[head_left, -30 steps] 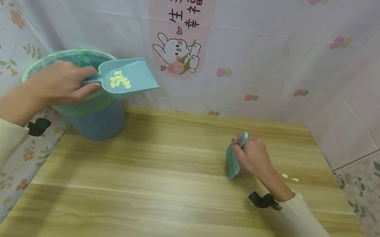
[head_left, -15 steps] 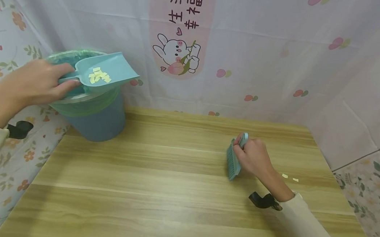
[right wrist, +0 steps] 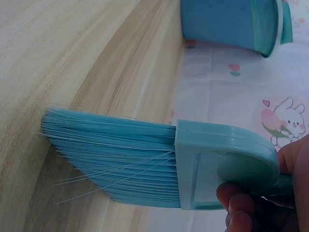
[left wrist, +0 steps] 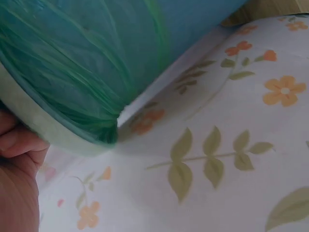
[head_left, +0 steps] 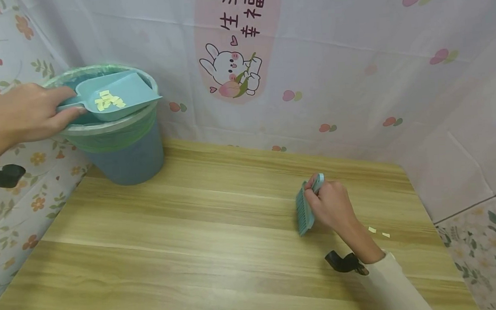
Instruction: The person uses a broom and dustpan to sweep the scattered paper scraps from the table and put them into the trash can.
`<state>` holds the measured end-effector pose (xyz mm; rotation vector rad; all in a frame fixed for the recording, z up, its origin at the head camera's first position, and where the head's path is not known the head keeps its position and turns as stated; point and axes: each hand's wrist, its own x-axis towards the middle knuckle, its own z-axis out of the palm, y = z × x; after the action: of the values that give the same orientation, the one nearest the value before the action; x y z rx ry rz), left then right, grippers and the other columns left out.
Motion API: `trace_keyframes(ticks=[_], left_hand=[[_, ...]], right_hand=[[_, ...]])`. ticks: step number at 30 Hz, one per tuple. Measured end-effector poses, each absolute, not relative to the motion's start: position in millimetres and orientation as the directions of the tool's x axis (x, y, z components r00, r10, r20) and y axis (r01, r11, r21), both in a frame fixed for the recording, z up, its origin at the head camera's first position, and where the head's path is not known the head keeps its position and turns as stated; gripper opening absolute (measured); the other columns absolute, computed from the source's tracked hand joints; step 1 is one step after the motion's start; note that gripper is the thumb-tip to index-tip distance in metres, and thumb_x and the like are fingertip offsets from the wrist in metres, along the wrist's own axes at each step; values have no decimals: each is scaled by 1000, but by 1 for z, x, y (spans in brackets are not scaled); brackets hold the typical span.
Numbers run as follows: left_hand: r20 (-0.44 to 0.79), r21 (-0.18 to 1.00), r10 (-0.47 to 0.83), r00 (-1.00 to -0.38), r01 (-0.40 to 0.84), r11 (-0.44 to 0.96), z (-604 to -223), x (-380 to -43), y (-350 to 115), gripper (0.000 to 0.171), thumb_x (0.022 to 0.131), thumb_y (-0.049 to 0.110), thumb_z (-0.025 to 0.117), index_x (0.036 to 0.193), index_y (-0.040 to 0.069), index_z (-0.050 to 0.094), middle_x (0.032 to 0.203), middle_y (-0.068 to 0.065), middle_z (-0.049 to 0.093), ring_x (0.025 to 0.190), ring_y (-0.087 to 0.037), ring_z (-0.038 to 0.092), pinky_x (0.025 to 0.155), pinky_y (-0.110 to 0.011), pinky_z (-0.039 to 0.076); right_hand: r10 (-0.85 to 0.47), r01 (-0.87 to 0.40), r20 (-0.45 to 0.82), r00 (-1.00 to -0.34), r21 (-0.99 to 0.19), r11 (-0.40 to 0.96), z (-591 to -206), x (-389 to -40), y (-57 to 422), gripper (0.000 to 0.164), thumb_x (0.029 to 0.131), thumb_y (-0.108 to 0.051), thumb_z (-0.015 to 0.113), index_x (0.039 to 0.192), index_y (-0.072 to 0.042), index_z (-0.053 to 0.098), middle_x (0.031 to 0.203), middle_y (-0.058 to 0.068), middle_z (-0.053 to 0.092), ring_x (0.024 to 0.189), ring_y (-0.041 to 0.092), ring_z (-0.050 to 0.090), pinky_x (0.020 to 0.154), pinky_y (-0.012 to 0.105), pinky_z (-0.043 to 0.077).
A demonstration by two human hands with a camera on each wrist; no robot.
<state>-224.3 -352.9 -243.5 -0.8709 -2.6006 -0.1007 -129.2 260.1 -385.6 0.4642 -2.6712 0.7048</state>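
My left hand (head_left: 25,112) grips the handle of a light blue dustpan (head_left: 130,88) over the mouth of a blue trash bin (head_left: 127,165) lined with a green bag (head_left: 119,140). Several pale yellow paper scraps (head_left: 108,101) lie in the pan near its handle end. In the left wrist view only part of the left hand (left wrist: 19,159) shows beside the bin's rim; the dustpan is out of sight there. Further right, my right hand (head_left: 332,204) holds a blue hand brush (head_left: 303,213). Its bristles (right wrist: 116,157) reach down to the wooden tabletop in the right wrist view.
Two small paper scraps (head_left: 378,232) lie on the wooden table (head_left: 186,253), right of the right wrist. The bin stands at the table's back left corner. White printed cloth (head_left: 332,74) hangs behind the table, and flowered cloth (head_left: 5,226) hangs at the left.
My left hand has moved left with the dustpan and lowered it slightly, so the pan sits over the bin's mouth. The scraps stay in it. The right hand and brush have not moved.
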Motion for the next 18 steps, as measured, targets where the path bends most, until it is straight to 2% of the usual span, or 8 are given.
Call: trace_keyframes(ticks=[2,5,14,18], left_hand=[[361,-57,536,-763,556,829,-243,-223,-357,38,116,28,45,100,-4,57,60,-2,42,49,-18,37,52,-42,40],[346,-73,517,-783,527,847,-243,-222,-360,39,115,29,46,106,-7,58,60,-4,47,50,-22,41,52,-48,45],[378,-126,526,-762,521,845,-239,-221,-362,60,117,52,29,91,1,46,58,-3,32,49,-25,36,50,-43,36],[403,-140,523,-751,515,846,-237,-221,-364,69,116,57,25,91,-4,48,56,-4,33,48,-25,36,49,-43,34]], right_hand=[[-225,-394,401,-888,-410,823,-385,-129,260,19,98,-3,55,90,0,71,51,-12,36,48,4,26,46,28,27],[-227,-396,402,-887,-408,823,-385,-129,260,20,99,-3,54,90,1,72,51,-12,36,48,4,26,46,28,27],[-233,-392,386,-893,-411,823,-384,-129,260,20,99,-4,54,91,1,72,51,-12,36,48,5,25,47,28,27],[-238,-399,388,-890,-413,819,-383,-129,259,20,99,-4,54,91,1,71,52,-13,33,49,4,24,47,27,26]])
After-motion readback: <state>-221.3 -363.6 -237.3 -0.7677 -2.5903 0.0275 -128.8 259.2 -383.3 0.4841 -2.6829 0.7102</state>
